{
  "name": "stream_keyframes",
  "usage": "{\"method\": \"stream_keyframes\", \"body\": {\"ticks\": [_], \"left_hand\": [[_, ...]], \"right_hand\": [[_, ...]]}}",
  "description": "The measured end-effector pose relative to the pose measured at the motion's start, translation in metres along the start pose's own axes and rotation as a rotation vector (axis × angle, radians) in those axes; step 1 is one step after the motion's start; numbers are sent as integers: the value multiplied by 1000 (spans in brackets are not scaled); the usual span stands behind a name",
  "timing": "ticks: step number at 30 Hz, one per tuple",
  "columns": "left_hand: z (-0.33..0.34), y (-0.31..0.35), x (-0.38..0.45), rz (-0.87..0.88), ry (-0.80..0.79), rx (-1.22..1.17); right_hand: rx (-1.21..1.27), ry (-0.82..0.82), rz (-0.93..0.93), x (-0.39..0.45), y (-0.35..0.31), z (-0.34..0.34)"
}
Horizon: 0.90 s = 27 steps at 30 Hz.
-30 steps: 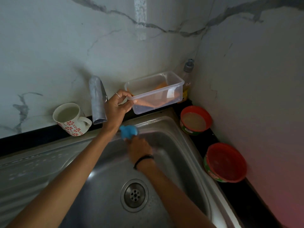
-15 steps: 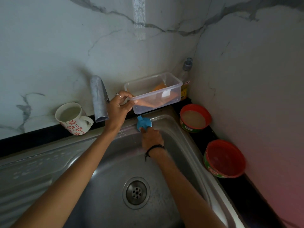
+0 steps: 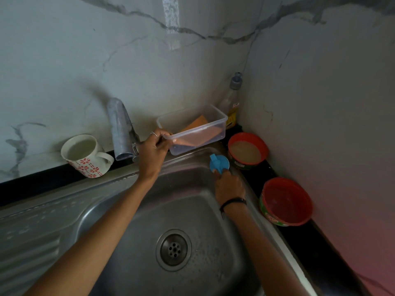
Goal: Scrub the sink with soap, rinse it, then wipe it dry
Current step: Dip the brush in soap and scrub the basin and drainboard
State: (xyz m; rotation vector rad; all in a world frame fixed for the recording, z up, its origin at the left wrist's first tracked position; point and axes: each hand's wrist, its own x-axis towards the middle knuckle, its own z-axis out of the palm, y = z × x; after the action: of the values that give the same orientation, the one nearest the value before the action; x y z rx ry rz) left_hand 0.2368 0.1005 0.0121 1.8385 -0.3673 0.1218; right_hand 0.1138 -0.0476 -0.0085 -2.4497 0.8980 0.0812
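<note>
Stainless steel sink, head view: your right hand pinches a blue scrubber against the far right corner of the rim, apparently scrubbing there. Your left hand curls its fingers on the near corner of the clear plastic container, likely tilting it off the rim to give the scrubber room. Soap tubs sit just beside, within reach.

Steel sink, blue scrubber on back-right rim

right hand – fingertips hidden by blue scrubber | bottle label – illegible
</note>
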Motion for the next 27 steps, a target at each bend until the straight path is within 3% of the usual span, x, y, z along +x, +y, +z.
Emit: {"method": "stream_keyframes", "body": {"ticks": [5, 13, 16, 21, 27], "left_hand": [[2, -6, -5, 49, -27, 26], [14, -20, -5, 98, -41, 120], [17, -24, -10, 43, -82, 101], [21, -19, -18, -33, -93, 88], [21, -14, -16, -38, -92, 142]], "right_hand": [[72, -65, -50, 34, -15, -9], [-26, -54, -70, -16, 20, -3], [99, -99, -98, -21, 22, -26], [377, 29, -54, -7, 26, -76], [109, -72, 84, 38, 17, -106]]}}
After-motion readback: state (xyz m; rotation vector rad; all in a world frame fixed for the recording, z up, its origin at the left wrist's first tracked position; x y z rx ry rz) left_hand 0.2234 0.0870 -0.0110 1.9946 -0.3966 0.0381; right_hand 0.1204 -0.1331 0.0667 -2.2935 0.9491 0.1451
